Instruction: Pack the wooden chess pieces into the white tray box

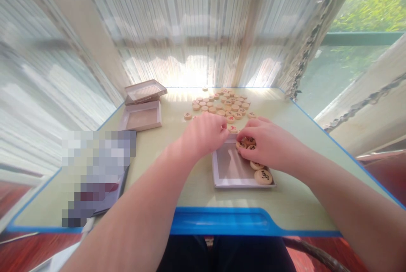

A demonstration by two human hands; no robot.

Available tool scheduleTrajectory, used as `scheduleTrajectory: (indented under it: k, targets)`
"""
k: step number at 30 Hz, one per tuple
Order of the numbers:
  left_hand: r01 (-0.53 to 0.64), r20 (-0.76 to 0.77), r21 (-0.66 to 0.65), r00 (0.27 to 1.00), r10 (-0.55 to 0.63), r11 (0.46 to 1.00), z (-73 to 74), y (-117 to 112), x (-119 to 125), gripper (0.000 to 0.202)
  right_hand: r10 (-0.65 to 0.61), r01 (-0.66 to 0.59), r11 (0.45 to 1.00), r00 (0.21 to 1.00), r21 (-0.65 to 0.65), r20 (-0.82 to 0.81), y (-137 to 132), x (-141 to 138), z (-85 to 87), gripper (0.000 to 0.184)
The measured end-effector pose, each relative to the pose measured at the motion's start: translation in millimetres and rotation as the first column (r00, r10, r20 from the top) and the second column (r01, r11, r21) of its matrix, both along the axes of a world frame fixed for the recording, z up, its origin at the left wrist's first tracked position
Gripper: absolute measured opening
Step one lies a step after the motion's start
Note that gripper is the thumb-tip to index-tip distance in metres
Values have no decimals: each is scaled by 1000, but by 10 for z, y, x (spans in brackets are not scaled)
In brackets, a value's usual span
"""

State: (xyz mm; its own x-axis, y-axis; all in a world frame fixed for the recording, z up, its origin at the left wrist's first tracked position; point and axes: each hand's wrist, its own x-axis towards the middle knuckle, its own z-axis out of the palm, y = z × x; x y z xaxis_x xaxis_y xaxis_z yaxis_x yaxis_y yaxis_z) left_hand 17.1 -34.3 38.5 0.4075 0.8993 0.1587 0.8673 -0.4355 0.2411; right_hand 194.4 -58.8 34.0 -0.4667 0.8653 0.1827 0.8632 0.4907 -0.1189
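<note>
A shallow open box [216,170] sits near the front of the table, with several round wooden Chinese chess pieces [263,177] along its right side. My right hand [269,143] reaches over the box's right part, its thumb and fingers curled on a piece with a black character [241,145] at the back. Just beyond the box's back left corner, my left hand [203,134] is closed, fingers curled down; what they hold, if anything, is hidden. Close to its fingertips lies a piece with a red character [232,129].
More loose chess pieces [218,105] spread over the back of the table [177,179]. At the back left stand another open box [141,116] and a tilted lid or box [146,90]. A blurred-out tablet-like device [111,179] lies at left. Curtains [190,22] hang behind.
</note>
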Motion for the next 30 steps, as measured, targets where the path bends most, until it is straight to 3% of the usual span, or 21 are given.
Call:
scheduleTrajectory:
  k: [30]
  targets:
    - [6,-64,-26,998,-8,1000,35,-19,5,27,-30,29,999,999,-20,-31,14,1,6,17]
